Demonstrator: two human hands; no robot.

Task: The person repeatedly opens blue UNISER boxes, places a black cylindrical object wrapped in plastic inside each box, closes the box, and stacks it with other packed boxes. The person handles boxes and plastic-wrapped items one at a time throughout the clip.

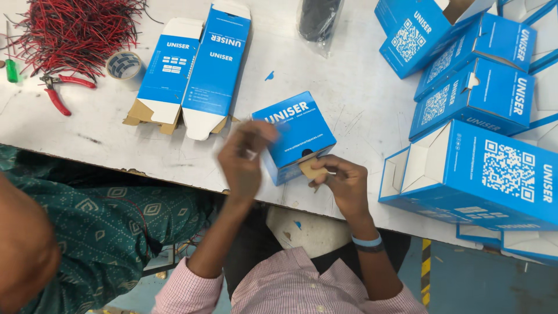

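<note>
White and scuffed, the tabletop (360, 93) is seen from above, with a small blue carton (293, 131) set near its front edge. The carton's brown cardboard flap (312, 169) is pinched between the thumb and fingers of the right hand (343, 180). The left hand (244, 157) is raised just beside the carton's left face; it is blurred, so whether its fingers are closed on anything cannot be told. Two flattened blue cartons (197, 67) are laid side by side further back. Folded blue boxes (471, 93) are piled at the right, with one larger open box (482, 174) nearest. At the far left, a heap of red and black wires (75, 29), red-handled pliers (58, 93), a tape roll (124, 65) and a green screwdriver (11, 67) are found.
</note>
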